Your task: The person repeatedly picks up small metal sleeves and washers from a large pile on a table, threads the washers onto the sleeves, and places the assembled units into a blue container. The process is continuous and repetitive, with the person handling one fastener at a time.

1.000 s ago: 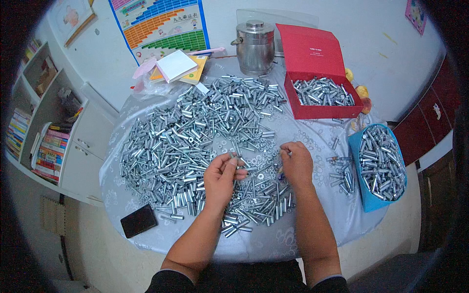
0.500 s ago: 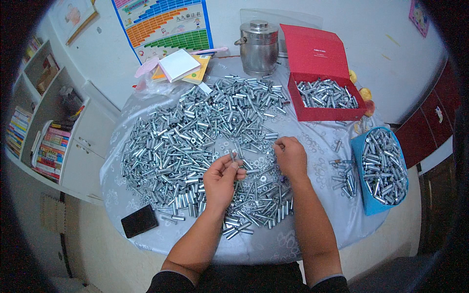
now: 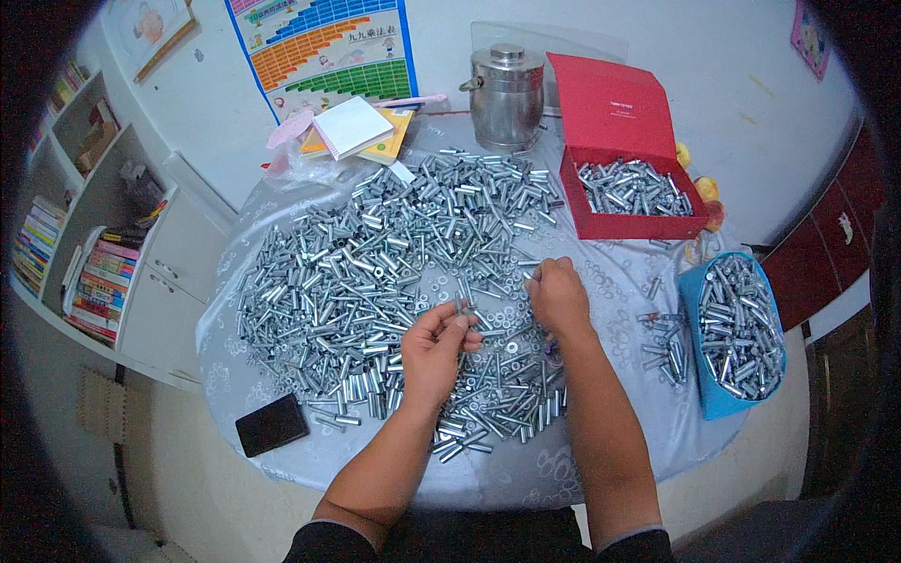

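Observation:
A wide heap of silver metal bolts, sleeves and washers (image 3: 328,281) spreads over the table. At the heap's near middle, my left hand (image 3: 434,355) pinches a slim bolt (image 3: 460,306) between thumb and fingers, its end pointing up and away. My right hand (image 3: 561,298) is over the heap's right edge with its fingers pressed together. A small bit of silver shows at those fingertips, too little to name. Loose washers (image 3: 512,347) lie between the two hands.
Metal parts fill a red box (image 3: 584,225) with a raised lid and a blue basket (image 3: 706,375) on the right. Several bolts (image 3: 666,347) lie beside the basket. A black phone (image 3: 271,427), a steel pot (image 3: 507,103) and a notepad (image 3: 352,127) stand or lie around the heap.
The whole view has shifted slightly. My left hand has moved a little right with the bolt still pinched in it. My right hand stays almost in place, fingers still closed.

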Motion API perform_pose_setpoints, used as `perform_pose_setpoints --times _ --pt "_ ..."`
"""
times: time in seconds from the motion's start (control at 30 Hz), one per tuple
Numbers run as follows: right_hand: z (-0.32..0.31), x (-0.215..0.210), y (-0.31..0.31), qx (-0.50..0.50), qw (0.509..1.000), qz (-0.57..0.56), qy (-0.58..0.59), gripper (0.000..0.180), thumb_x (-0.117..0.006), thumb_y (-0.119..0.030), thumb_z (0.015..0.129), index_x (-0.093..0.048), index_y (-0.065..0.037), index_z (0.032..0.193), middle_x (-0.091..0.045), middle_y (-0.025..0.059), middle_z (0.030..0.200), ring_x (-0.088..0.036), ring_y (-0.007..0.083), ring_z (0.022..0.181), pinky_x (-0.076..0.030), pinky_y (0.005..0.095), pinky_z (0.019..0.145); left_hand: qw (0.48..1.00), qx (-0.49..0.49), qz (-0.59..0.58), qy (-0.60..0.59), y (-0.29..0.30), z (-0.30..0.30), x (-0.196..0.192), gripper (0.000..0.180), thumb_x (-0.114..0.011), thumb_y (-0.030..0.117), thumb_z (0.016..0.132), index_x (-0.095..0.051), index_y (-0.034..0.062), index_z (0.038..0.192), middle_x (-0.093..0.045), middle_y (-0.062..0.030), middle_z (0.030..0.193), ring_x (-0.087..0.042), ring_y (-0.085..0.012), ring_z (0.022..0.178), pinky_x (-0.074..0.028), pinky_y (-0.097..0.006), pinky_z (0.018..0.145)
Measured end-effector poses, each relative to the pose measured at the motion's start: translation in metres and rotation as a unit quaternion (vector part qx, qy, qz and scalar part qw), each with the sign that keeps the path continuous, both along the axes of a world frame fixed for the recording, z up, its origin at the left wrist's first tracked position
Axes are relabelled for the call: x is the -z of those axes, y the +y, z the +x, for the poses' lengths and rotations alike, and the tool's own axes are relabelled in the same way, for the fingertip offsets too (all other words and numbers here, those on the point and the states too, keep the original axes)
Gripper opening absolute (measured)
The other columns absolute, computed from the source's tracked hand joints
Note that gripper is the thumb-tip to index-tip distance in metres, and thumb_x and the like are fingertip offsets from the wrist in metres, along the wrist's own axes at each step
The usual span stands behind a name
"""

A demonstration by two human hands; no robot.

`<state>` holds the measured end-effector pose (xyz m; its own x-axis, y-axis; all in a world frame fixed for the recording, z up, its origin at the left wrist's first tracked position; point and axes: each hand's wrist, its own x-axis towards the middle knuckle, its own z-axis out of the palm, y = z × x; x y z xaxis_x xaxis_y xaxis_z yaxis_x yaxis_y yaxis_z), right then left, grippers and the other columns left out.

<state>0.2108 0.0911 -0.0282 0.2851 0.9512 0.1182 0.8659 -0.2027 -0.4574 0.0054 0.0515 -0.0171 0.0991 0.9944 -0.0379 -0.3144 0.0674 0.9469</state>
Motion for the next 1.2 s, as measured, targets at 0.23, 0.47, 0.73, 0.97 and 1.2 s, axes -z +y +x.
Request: perform_pose_setpoints --times 0.23,0.47,0.73,0.97,1.2 --pt "-0.021 -0.034 -0.050 -0.081 0.927 0.088 0.355 0.016 -0.056 -0.015 0.092 -0.059 0.000 0.098 -0.061 0.0098 0.084 -0.056 0.0198 0.068 -0.046 0.0318 0.063 0.998 0.028 0.006 0.062 -0.007 0.002 -0.001 0.024 -0.058 0.005 0.092 -0.063 -0.0022 0.114 -0.066 -0.0082 0.088 -0.062 -0.0108 0.067 -0.053 -0.022 0.061" --pt "-0.029 -0.030 -0.070 -0.069 0.878 0.114 0.460 0.016 -0.052 -0.014 0.095 -0.061 -0.003 0.102 -0.062 0.0047 0.085 -0.054 0.0106 0.071 -0.045 0.0262 0.066 0.968 0.046 0.150 0.197 -0.013 0.003 -0.007 0.022 -0.060 0.005 0.090 -0.067 -0.0014 0.109 -0.063 -0.0072 0.083 -0.060 -0.0101 0.063 -0.048 -0.023 0.055" --pt "-0.035 -0.033 -0.074 -0.085 0.900 0.134 0.406 0.015 -0.053 -0.011 0.094 -0.061 -0.001 0.101 -0.063 0.0119 0.093 -0.060 0.0228 0.085 -0.047 0.0332 0.079 0.941 0.051 0.211 0.259 -0.013 0.002 -0.012 0.022 -0.061 0.003 0.087 -0.068 -0.0001 0.108 -0.063 -0.0095 0.082 -0.061 -0.0132 0.064 -0.049 -0.025 0.060" --pt "-0.034 -0.035 -0.074 -0.211 0.934 0.146 0.249 0.019 -0.055 -0.010 0.090 -0.061 -0.001 0.105 -0.063 0.0173 0.097 -0.060 0.0330 0.091 -0.047 0.0385 0.083 0.904 0.016 0.284 0.319 -0.012 0.002 -0.006 0.026 -0.060 0.003 0.087 -0.067 0.0013 0.112 -0.068 -0.0136 0.096 -0.067 -0.0173 0.079 -0.051 -0.026 0.071" --pt "-0.045 -0.027 -0.078 -0.182 0.883 0.115 0.418 0.019 -0.054 -0.007 0.091 -0.060 0.000 0.107 -0.065 0.0124 0.090 -0.064 0.0229 0.082 -0.051 0.0345 0.075 0.970 0.051 0.159 0.178 -0.015 0.005 -0.004 0.035 -0.062 0.002 0.087 -0.060 0.0000 0.122 -0.069 -0.0126 0.103 -0.067 -0.0149 0.089 -0.052 -0.025 0.078"
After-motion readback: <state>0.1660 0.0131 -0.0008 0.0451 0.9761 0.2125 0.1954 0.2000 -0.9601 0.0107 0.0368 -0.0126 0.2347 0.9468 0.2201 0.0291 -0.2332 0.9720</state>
